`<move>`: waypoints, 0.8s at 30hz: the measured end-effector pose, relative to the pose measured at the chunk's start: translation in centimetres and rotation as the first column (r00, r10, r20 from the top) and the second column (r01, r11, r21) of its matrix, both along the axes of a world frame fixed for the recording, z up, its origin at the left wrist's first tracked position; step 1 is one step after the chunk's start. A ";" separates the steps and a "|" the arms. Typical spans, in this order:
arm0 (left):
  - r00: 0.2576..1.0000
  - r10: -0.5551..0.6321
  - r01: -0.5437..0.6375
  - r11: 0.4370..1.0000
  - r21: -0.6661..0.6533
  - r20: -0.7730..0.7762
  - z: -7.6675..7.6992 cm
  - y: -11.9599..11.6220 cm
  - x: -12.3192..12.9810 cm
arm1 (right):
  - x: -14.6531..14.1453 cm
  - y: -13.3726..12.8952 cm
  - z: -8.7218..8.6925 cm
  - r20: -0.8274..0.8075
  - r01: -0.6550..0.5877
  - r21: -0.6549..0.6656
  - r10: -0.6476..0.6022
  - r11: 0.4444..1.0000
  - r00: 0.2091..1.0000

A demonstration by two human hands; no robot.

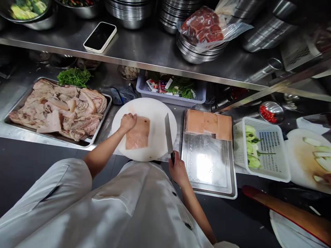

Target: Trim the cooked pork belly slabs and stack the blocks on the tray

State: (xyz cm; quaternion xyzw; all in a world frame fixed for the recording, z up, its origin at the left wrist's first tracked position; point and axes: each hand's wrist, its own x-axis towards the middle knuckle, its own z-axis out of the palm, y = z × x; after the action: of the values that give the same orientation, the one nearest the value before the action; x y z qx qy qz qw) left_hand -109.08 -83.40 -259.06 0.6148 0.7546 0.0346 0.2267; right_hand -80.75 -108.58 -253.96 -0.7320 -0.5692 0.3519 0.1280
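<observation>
A square slab of pork with pale pink skin point(138, 135) lies on a round white cutting board point(161, 151) in front of me. My left hand point(128, 122) is closed at the slab's upper left corner, fingers curled over its edge. In my right hand point(179, 169) is a kitchen knife point(169, 132), gripped by its black handle. The blade points away from me over the board's right side, apart from the meat. Right of the board, several similar pork slabs point(209, 124) sit at the far end of a metal tray point(207, 187).
At left, a metal tray point(99, 132) holds large pieces of pale meat, with green leaves point(73, 76) behind it. A lilac bin point(170, 98) stands behind the board. A white basket point(269, 174) holds green vegetable pieces. A steel shelf point(144, 51) bears a phone point(100, 37) and stacked bowls.
</observation>
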 end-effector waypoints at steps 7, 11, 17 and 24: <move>0.998 -0.026 0.036 0.976 0.217 -0.048 0.5 -4.7 -0.7 | -2.6 0.4 0.7 0.006 -0.146 -0.105 0.147 0.984 0.989; 0.821 -0.569 0.554 0.778 0.295 -0.042 0.4 -5.8 -0.2 | -4.7 1.0 2.7 0.017 -0.179 -0.139 0.183 0.974 0.983; 0.772 -0.634 0.624 0.740 0.252 -0.050 -0.3 -6.3 0.3 | -7.6 0.4 6.8 -0.017 -0.215 -0.179 0.215 0.960 0.976; 0.776 -0.630 0.605 0.736 0.305 -0.020 -0.5 -6.1 0.3 | -9.6 3.1 7.0 0.029 -0.226 -0.232 0.239 0.946 0.971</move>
State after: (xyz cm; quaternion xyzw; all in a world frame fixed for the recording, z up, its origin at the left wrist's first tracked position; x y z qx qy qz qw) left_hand -108.75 -89.54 -259.55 0.8547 0.4836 0.0955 0.1631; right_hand -90.31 -105.48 -246.99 -0.6792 -0.6108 0.4066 -0.0151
